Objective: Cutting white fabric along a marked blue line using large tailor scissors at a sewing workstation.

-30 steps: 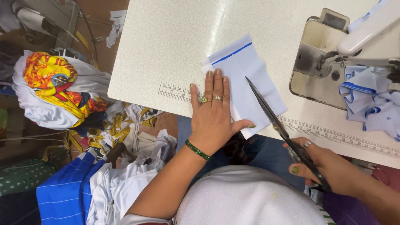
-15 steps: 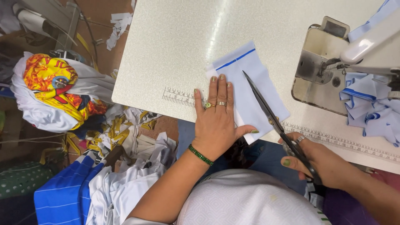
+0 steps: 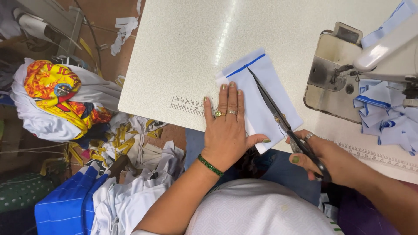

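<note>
The left hand (image 3: pixel 228 130) lies flat and open, fingers stretched, on the near-left part of a white cloth piece with a blue stripe (image 3: pixel 261 98), pressing it on the speckled sewing table (image 3: pixel 183 48) at the near edge, just beside a printed ruler scale (image 3: pixel 187 105). The right hand (image 3: pixel 324 154) is closed around the handles of long black scissors (image 3: pixel 283 124). The blades lie over the cloth, only slightly parted, just to the right of the left hand. Their long axis runs diagonally: the tip points away and to the left, toward the blue stripe, and the handles are near the body at the right. A sewing machine (image 3: pixel 344 69) stands at the right, with crumpled white and blue fabric (image 3: pixel 387 117) beside it.
</note>
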